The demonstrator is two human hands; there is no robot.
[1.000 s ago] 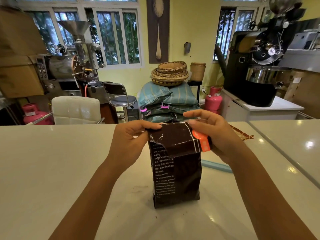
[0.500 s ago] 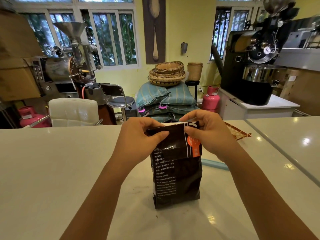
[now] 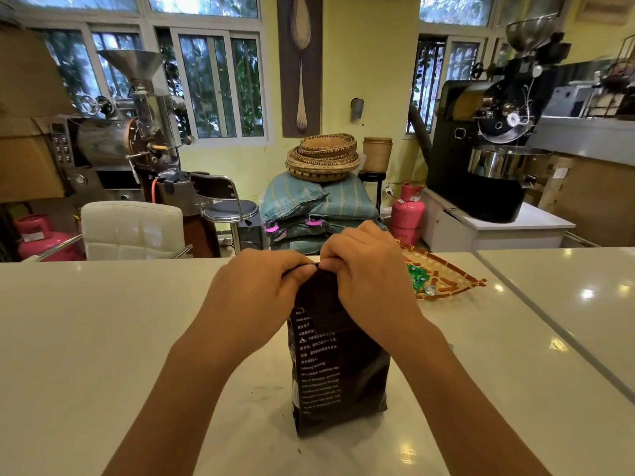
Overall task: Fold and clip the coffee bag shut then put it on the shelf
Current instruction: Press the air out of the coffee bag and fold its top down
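Note:
A dark brown coffee bag with white print stands upright on the white counter. Its top is folded over toward me. My left hand pinches the folded top from the left. My right hand grips the same fold from the right, fingertips meeting the left hand's at the top edge. The hands hide most of the fold. The orange patch seen earlier on the bag is covered by my right hand. No clip shows.
A flat woven tray with small green packets lies on the counter just right of the bag. A seam splits the counter on the right. Behind the counter are a white chair, sacks, baskets and two coffee roasters.
Both hands have moved together along the top of the bag and folded it lower. The orange patch visible before is now hidden under my right hand.

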